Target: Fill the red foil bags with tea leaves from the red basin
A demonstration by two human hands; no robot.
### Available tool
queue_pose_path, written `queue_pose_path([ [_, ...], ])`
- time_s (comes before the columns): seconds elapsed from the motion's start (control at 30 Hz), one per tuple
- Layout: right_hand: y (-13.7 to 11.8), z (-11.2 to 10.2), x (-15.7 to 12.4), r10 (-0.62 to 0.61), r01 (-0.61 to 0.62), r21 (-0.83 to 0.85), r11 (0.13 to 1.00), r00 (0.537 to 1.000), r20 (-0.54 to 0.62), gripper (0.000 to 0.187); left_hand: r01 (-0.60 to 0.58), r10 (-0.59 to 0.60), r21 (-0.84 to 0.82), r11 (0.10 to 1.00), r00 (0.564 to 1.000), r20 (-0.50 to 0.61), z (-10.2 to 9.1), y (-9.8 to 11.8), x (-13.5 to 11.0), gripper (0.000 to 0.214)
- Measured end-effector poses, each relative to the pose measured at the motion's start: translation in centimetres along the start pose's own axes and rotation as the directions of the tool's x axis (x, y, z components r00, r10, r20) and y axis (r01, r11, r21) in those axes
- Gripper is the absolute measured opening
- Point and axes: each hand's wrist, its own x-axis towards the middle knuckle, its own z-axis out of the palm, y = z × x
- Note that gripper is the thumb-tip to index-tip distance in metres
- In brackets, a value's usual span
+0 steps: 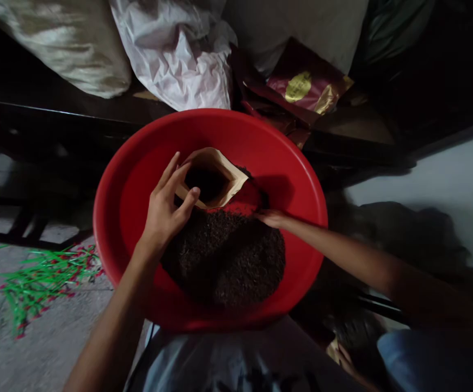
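Observation:
My left hand (166, 204) is at the left side of an open paper bag (234, 188), its thumb by the near rim and its fingers by the far one. The bag's mouth faces up, tan at the edges and dark inside. It stands in a big red basin (114, 179), behind a heap of dark, dry, shredded stuff (228, 256) that looks like loose tea leaves. Reaching in from the right, my right hand (272, 218) is closed at the heap's far right edge. Its fingertips are in shadow, and what they hold cannot be made out.
Behind the basin lie a white sack (195, 65), a beige sack (81, 49) and maroon packets (301, 84) with gold labels. Green sticks with red tips (48, 277) lie on the floor at left. Another person's hand (345, 359) shows at lower right by a tan object.

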Motion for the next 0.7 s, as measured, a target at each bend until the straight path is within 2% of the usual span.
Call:
queue_pose_path([
  [0.1,0.0,0.7,-0.5,0.046,-0.056,0.068,0.996,0.990,0.136,0.052,0.007,-0.009,-0.090,0.996,1.000,-0.020,-0.1,-0.1,-1.9,0.054],
  [0.2,0.1,1.2,-0.6,0.023,-0.045,0.107,0.993,0.979,0.202,0.054,0.031,-0.027,-0.173,0.984,0.999,0.021,0.0,0.0,-4.7,0.051],
  [0.3,0.0,1.5,-0.7,0.008,-0.029,0.093,0.995,0.977,0.211,0.046,0.112,-0.096,-0.159,0.981,0.989,0.109,0.3,0.1,-7.7,0.054],
  [0.37,-0.1,1.4,-1.3,0.002,-0.015,0.061,0.998,0.978,0.209,0.047,0.159,-0.140,-0.124,0.979,0.978,0.154,0.6,0.2,-9.3,0.054],
  [0.47,-0.9,0.7,-3.6,-0.023,0.021,0.010,1.000,0.984,0.177,0.050,0.129,-0.108,-0.072,0.989,0.962,0.249,1.1,0.2,-10.9,0.067],
  [0.53,-1.7,0.3,-6.1,-0.111,0.108,0.033,0.994,0.988,0.109,0.057,0.078,-0.060,-0.043,0.996,0.942,0.332,1.5,0.2,-11.7,0.082],
  [0.6,-2.8,0.2,-9.0,-0.282,0.273,0.118,0.955,0.957,0.072,0.070,0.047,-0.044,0.001,0.999,0.929,0.367,2.0,0.1,-12.3,0.076],
  [0.67,-4.3,0.7,-11.1,-0.390,0.373,0.168,0.913,0.917,0.081,0.091,0.069,-0.085,0.061,0.996,0.941,0.329,2.5,-0.2,-12.5,0.065],
  [0.7,-5.2,0.9,-11.7,-0.374,0.360,0.156,0.920,0.925,0.069,0.096,0.099,-0.120,0.087,0.991,0.949,0.292,2.6,-0.3,-12.2,0.065],
])
